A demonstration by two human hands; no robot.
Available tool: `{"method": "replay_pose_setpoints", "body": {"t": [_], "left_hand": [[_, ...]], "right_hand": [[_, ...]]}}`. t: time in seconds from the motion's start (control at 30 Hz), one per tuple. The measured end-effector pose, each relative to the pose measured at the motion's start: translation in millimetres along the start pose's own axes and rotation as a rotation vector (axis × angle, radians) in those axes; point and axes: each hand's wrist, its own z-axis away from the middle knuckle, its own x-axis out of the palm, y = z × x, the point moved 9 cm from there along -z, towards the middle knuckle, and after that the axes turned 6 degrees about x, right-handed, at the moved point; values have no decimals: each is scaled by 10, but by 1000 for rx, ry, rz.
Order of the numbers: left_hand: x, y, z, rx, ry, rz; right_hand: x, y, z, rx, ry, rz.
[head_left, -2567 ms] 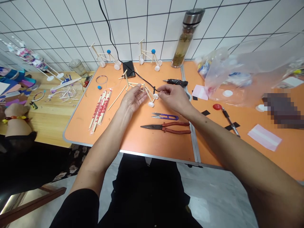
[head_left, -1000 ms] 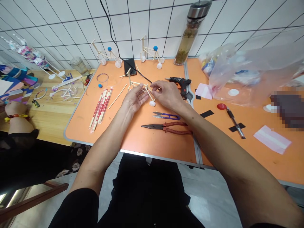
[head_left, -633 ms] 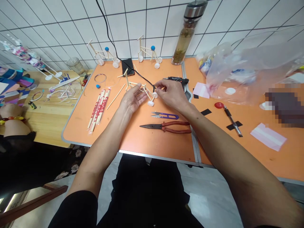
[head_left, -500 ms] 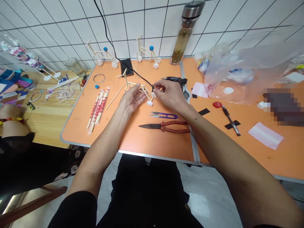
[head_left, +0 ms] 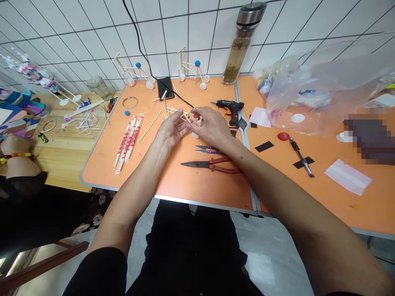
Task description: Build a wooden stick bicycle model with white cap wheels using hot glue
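Note:
A small tricycle model (head_left: 173, 109) made of thin wooden sticks, with white round wheels, stands tilted between my hands. My left hand (head_left: 173, 129) is closed around the stick frame from the front left, palm up. My right hand (head_left: 211, 125) reaches over the wheeled end, its thumb and forefinger curled at the frame's stick joint and partly covering the wheels. A black hot glue gun (head_left: 230, 109) lies just beyond my right hand. Purple thread snips (head_left: 205, 149) and red-handled long-nose pliers (head_left: 210, 164) lie nearer me, partly under my right forearm.
Two finished-looking stick tricycles (head_left: 135, 74) with blue balls stand by the wall, near a black phone (head_left: 166, 87) and a tea bottle (head_left: 237, 57). Packaged chopsticks (head_left: 128, 144) lie left. A plastic bag (head_left: 314, 90) and pen (head_left: 300, 156) are right. Another person's arm (head_left: 20, 162) rests far left.
My right hand has moved left, over the model's wheeled end, uncovering more of the glue gun. My left hand keeps its hold in nearly the same place.

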Motion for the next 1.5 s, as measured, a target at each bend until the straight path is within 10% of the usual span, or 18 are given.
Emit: {"method": "replay_pose_setpoints", "body": {"t": [1.5], "left_hand": [[-68, 3, -80, 21, -37, -79]], "right_hand": [[85, -22, -56, 41, -79, 66]]}}
